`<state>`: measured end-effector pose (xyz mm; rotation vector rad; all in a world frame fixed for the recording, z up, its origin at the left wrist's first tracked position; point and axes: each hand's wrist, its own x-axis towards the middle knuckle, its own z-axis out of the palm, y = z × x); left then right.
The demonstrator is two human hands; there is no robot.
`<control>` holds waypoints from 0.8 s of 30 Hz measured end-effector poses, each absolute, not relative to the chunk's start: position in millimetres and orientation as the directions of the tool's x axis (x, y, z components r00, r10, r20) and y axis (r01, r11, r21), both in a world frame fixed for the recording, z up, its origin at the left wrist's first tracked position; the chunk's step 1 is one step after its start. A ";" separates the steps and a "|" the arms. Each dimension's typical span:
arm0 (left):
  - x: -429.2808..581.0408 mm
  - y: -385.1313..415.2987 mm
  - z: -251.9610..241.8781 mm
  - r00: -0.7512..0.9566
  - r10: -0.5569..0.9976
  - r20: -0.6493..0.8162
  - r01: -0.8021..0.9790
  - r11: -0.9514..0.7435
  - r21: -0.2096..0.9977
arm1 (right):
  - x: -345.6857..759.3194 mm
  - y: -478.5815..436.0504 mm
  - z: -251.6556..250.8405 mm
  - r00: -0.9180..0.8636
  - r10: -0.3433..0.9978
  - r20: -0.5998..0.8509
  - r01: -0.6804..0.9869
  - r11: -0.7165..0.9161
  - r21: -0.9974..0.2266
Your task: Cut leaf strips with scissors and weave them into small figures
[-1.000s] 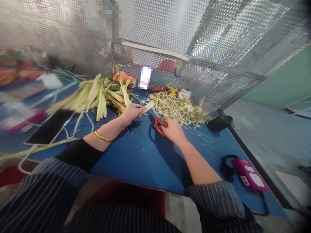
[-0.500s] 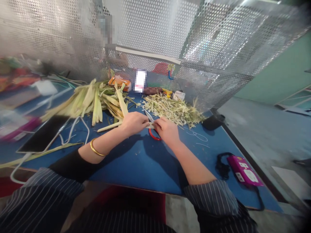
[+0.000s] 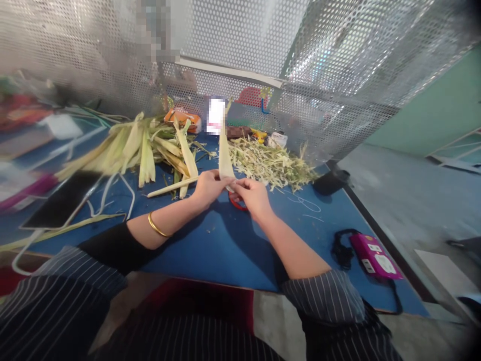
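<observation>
grips [image 3: 208, 189] [image 3: 256, 198] hold husk [image 3: 224, 159], cup [image 3: 330, 182] near scraps [image 3: 268, 163]

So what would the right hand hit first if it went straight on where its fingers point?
Most likely the left hand, just across from the right hand at the lower end of the pale husk strip. Depth is hard to judge where the two hands crowd together.

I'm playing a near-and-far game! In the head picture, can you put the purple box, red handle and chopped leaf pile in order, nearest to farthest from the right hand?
From the right hand:
1. Red handle: close in, at its lower left.
2. Chopped leaf pile: just beyond, toward the back.
3. Purple box: far off right.
</observation>
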<state>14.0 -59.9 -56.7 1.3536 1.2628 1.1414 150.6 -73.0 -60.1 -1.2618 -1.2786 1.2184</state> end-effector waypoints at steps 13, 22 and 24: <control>-2.9 -45.8 -52.9 0.191 0.980 -0.063 0.174 0.030 0.984 | 191.9 -51.8 -44.4 -0.277 0.911 -0.304 -0.152 -0.355 -0.923; -6.9 -44.6 -52.4 0.144 0.970 -0.194 0.202 0.163 0.966 | 255.2 -17.3 -30.6 0.316 0.949 0.002 -0.483 0.162 -0.861; -8.1 -43.9 -52.0 0.109 0.972 -0.207 0.216 0.180 0.959 | 271.1 -15.8 -27.6 0.431 0.897 0.100 -0.475 0.320 -0.820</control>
